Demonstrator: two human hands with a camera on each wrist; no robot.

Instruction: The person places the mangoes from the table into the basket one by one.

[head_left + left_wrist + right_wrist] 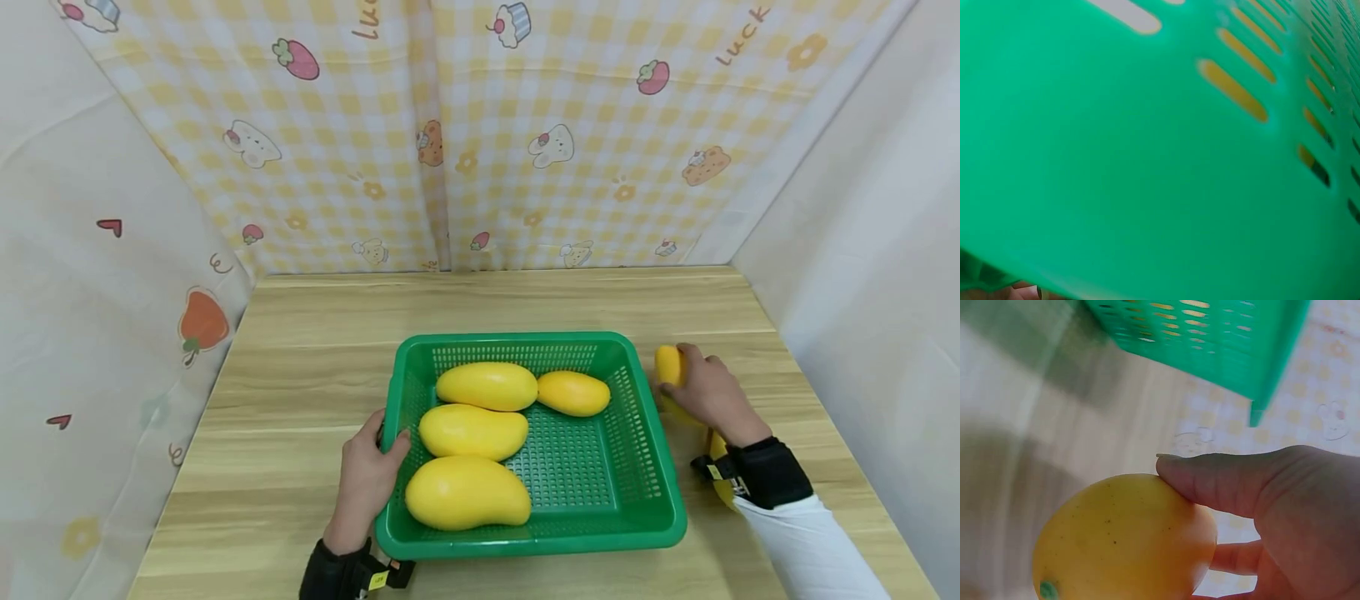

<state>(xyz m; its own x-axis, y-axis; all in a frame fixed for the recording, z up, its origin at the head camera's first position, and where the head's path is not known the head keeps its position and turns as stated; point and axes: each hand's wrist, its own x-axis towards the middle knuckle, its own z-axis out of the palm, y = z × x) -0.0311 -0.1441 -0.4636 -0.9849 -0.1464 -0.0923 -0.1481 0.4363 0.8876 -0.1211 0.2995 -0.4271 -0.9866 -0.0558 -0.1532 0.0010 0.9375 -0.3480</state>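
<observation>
Right hand curled round a mango at the basket's three o'clock, left hand gripping the nine o'clock rim — smooth, rounded fruit, likely to slip — or to clip the wall.

A light wooden table fills the floor of a small booth. Behind it hangs a yellow checked cloth printed with strawberries, cupcakes and rabbits. A white cloth with small red motifs forms the left wall; a plain white wall closes the right. Light is soft and even.
</observation>
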